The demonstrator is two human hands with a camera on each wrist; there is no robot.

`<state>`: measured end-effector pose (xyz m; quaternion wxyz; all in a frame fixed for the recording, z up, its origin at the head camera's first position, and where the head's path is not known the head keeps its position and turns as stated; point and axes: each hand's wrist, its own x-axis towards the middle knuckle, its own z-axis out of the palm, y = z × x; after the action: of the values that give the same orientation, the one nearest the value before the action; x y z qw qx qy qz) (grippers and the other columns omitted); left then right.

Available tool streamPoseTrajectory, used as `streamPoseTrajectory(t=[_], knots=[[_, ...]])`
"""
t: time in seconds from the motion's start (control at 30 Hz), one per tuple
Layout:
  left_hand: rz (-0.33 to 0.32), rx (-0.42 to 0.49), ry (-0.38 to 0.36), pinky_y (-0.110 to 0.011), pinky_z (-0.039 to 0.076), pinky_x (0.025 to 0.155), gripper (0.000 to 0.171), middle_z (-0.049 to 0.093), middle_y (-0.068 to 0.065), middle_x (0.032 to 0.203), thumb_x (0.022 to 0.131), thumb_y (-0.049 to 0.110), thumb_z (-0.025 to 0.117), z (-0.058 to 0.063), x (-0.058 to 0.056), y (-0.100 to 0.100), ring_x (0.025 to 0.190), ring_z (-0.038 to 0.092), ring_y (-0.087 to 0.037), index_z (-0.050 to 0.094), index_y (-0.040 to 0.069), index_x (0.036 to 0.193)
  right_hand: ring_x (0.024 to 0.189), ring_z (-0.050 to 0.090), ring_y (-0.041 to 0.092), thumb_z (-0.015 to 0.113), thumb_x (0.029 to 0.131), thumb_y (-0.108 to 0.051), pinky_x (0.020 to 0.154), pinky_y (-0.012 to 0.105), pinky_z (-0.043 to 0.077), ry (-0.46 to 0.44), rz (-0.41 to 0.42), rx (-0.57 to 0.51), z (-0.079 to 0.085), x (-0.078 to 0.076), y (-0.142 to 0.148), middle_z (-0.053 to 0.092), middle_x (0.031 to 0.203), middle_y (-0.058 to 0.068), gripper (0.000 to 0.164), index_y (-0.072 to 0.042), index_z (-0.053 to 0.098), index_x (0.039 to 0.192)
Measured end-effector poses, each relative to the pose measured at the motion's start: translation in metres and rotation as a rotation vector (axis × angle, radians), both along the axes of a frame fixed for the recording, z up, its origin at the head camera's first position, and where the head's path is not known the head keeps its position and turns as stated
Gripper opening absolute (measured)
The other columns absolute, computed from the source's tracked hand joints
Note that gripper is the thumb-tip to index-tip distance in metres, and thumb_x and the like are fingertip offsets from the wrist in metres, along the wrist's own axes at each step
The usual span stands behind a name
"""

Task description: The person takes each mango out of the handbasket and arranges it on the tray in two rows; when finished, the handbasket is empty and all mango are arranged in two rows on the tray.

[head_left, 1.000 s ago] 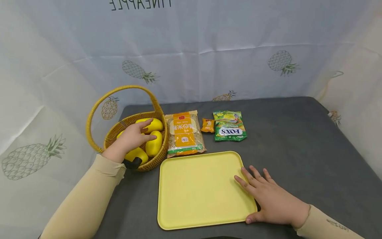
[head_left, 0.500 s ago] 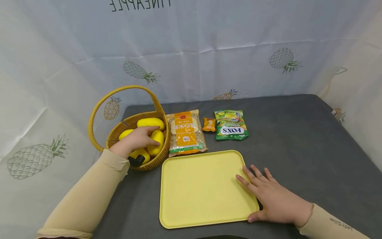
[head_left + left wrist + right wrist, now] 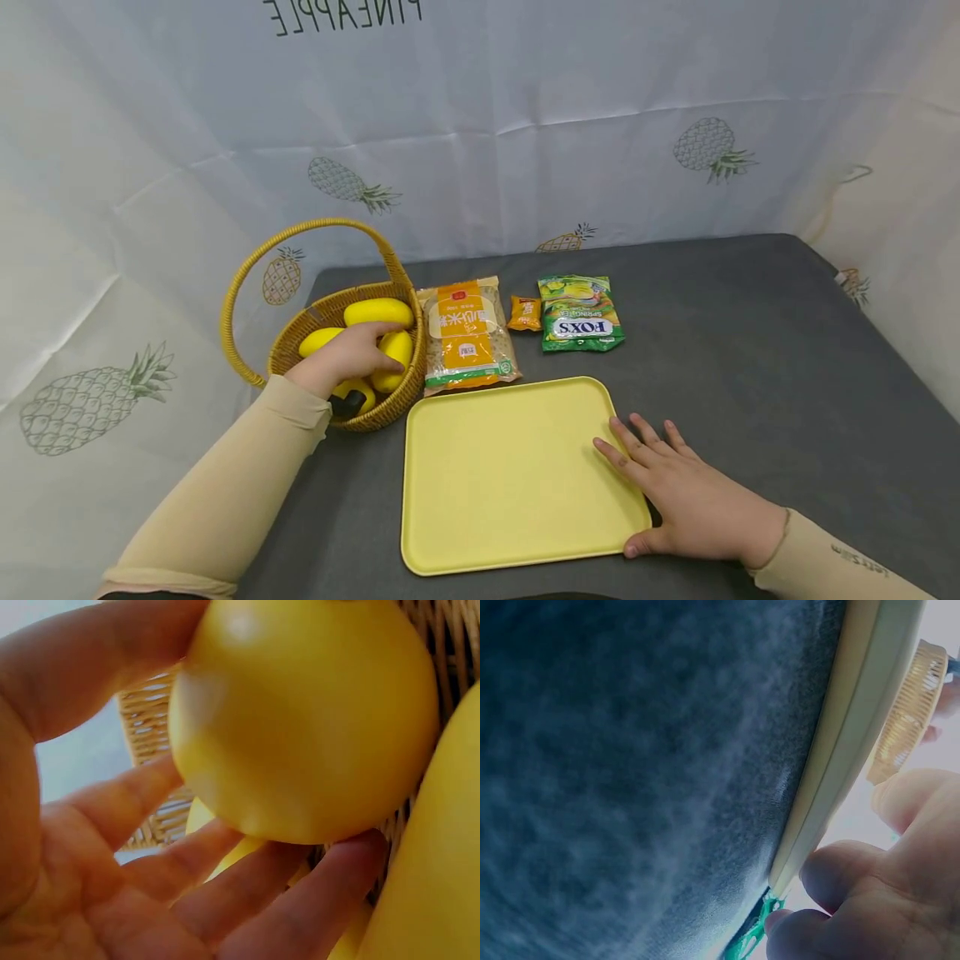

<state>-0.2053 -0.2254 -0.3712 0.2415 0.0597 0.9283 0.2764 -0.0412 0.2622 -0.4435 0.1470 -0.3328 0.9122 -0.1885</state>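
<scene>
My left hand (image 3: pixel 347 357) reaches into a yellow wicker basket (image 3: pixel 392 412) at the left. It holds a smooth yellow mango (image 3: pixel 307 720); in the left wrist view the thumb lies over one side and the fingers curl round the other. Several more yellow mangoes lie in the basket, one of them at the back (image 3: pixel 378 312). On the right edge of a yellow tray (image 3: pixel 517 475) rests my right hand (image 3: pixel 690 504), fingers spread and straight, thumb at the near corner. Nothing lies on the tray's surface.
Behind the tray lie a bag of grain (image 3: pixel 468 333) beside the basket, a small orange packet (image 3: pixel 525 313) and a green sweets bag (image 3: pixel 579 315). The basket's tall handle (image 3: pixel 234 308) arches over its opening. A pineapple-print curtain (image 3: pixel 480 192) hangs behind the grey table (image 3: pixel 750 358).
My left hand has lowered into the basket, and its fingers have closed on a mango. The right hand stays on the tray's edge. The head view has shifted slightly.
</scene>
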Motion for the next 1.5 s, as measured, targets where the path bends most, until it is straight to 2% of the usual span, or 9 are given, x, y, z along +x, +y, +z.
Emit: streamPoseTrajectory(t=[0.23,0.43,0.63,0.77,0.9,1.07,1.2,1.37,1.5], knots=[[-0.001,-0.007,0.038,-0.046,0.053,0.095,0.082,0.055,-0.025,0.16,0.095,0.018,0.081,-0.004,0.0,-0.001,0.119,0.059,-0.036,0.046,0.008,0.169,0.165,0.019,0.059,0.066,0.08,-0.09,0.119,0.088,0.02,-0.009,0.008,0.011,-0.001,-0.001,-0.003,0.019,0.183,0.021,0.122,-0.026,0.03,0.177],[0.013,0.005,0.061,-0.043,0.054,0.089,0.083,0.059,-0.025,0.154,0.094,0.018,0.082,-0.003,0.002,-0.004,0.113,0.06,-0.035,0.047,0.007,0.168,0.165,0.018,0.059,0.066,0.08,-0.09,0.12,0.088,0.019,-0.017,0.01,0.011,-0.001,-0.001,-0.004,0.019,0.183,0.02,0.122,-0.025,0.031,0.177],[0.054,0.055,0.069,-0.039,0.057,0.083,0.083,0.058,-0.024,0.152,0.095,0.016,0.081,0.009,0.005,-0.004,0.108,0.061,-0.035,0.045,0.01,0.17,0.165,0.018,0.059,0.066,0.08,-0.09,0.12,0.088,0.019,-0.021,0.009,0.008,0.0,-0.001,-0.004,0.02,0.183,0.021,0.121,-0.025,0.032,0.176],[0.069,0.101,0.086,-0.043,0.06,0.087,0.082,0.051,-0.024,0.161,0.095,0.016,0.08,0.022,0.01,-0.002,0.13,0.059,-0.043,0.045,0.013,0.17,0.165,0.018,0.059,0.067,0.08,-0.089,0.119,0.089,0.018,-0.031,0.005,0.01,0.0,-0.001,-0.003,0.02,0.183,0.021,0.121,-0.026,0.031,0.177],[0.072,0.134,0.126,-0.055,0.058,0.105,0.081,0.039,-0.019,0.175,0.097,0.017,0.08,0.035,0.019,0.0,0.156,0.042,-0.049,0.045,0.015,0.17,0.165,0.017,0.059,0.067,0.079,-0.089,0.119,0.089,0.018,-0.035,0.002,0.008,-0.001,-0.001,-0.003,0.02,0.183,0.021,0.122,-0.026,0.03,0.177],[0.083,0.184,0.181,-0.062,0.053,0.114,0.082,0.036,-0.012,0.179,0.098,0.017,0.082,0.048,0.037,0.006,0.161,0.038,-0.047,0.044,0.02,0.171,0.165,0.018,0.06,0.068,0.079,-0.089,0.118,0.089,0.019,-0.026,0.002,0.006,-0.002,0.0,-0.002,0.021,0.183,0.021,0.122,-0.026,0.03,0.177],[0.066,0.289,0.244,-0.062,0.054,0.115,0.083,0.035,-0.011,0.179,0.097,0.012,0.084,0.052,0.059,0.015,0.158,0.042,-0.047,0.045,0.015,0.17,0.165,0.018,0.06,0.068,0.079,-0.088,0.118,0.089,0.019,-0.024,-0.001,0.005,-0.002,0.0,-0.002,0.022,0.182,0.021,0.122,-0.027,0.03,0.177],[0.024,0.406,0.317,-0.058,0.058,0.111,0.084,0.034,-0.014,0.179,0.093,0.004,0.087,0.05,0.091,0.032,0.155,0.046,-0.043,0.048,0.007,0.167,0.165,0.018,0.06,0.069,0.079,-0.088,0.118,0.09,0.019,-0.032,-0.005,0.013,-0.001,-0.001,-0.001,0.021,0.183,0.02,0.122,-0.028,0.029,0.177],[-0.01,0.464,0.371,-0.052,0.061,0.108,0.083,0.035,-0.015,0.177,0.091,0.0,0.088,0.042,0.114,0.045,0.153,0.05,-0.042,0.051,0.004,0.164,0.165,0.017,0.059,0.071,0.079,-0.088,0.118,0.09,0.018,-0.037,-0.011,0.017,0.0,-0.001,-0.002,0.02,0.183,0.019,0.123,-0.029,0.028,0.177]])
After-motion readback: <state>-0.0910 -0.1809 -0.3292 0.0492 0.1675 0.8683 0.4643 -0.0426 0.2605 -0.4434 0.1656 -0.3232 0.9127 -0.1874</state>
